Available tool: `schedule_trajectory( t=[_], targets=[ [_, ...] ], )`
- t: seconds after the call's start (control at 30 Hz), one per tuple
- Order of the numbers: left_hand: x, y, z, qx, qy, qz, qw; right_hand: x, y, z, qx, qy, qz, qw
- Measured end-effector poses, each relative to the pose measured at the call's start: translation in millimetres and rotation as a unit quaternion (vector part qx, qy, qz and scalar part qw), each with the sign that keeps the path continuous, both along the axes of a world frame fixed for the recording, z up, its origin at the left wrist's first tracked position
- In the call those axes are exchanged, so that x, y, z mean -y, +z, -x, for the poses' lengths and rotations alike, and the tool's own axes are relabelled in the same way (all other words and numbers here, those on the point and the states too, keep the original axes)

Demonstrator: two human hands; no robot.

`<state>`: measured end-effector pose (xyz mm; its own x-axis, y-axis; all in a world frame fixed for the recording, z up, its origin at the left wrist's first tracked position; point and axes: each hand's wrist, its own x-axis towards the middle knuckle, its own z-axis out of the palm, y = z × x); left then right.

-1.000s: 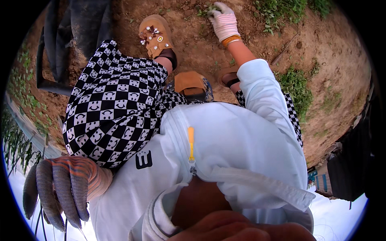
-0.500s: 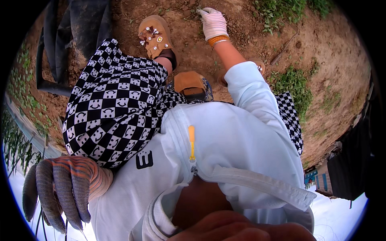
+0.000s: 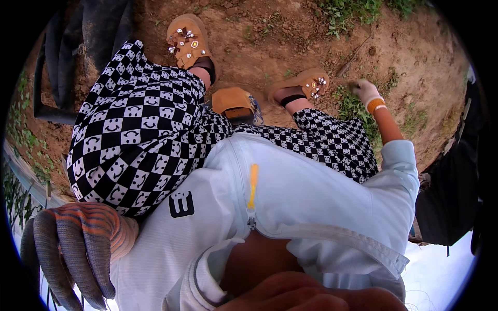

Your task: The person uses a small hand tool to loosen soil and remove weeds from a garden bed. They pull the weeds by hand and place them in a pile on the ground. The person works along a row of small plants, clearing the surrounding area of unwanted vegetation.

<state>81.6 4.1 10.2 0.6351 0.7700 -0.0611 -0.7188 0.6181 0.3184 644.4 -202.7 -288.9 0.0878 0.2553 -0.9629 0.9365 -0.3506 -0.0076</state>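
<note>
My left hand (image 3: 85, 236) wears a grey and orange knitted glove. It hangs past my bent left knee with the fingers apart, and I see nothing in it. My right hand (image 3: 368, 93), in a pale glove with an orange cuff, is out to the right. It is just beside a heap of green weeds (image 3: 354, 110). Its fingertips are dark and smeared by motion, so whether they hold anything cannot be made out.
My tan shoes, the left (image 3: 188, 44) and the right (image 3: 306, 84), stand on bare brown soil (image 3: 238, 57). Between my legs is a small tan seat (image 3: 231, 101). Black sheeting (image 3: 101, 39) lies at the upper left. Green plants (image 3: 347, 13) grow at the top right.
My right hand has swung from the soil ahead of my feet to the weed heap on the right, uncovering my right shoe. My left hand has stayed nearly in place.
</note>
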Motion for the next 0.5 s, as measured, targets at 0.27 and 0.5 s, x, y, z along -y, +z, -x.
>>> schedule_trajectory(
  t=[0.27, 0.5],
  targets=[
    [14.1, -12.4, -12.0, 0.071, 0.078, -0.058, 0.993, -59.7, -6.7, 77.9, 0.013, 0.04, -0.074, 0.996],
    [4.1, -12.4, -9.9, 0.032, 0.063, -0.057, 0.996, -127.5, -78.6, 223.8, -0.121, -0.031, -0.529, 0.84]
  ],
)
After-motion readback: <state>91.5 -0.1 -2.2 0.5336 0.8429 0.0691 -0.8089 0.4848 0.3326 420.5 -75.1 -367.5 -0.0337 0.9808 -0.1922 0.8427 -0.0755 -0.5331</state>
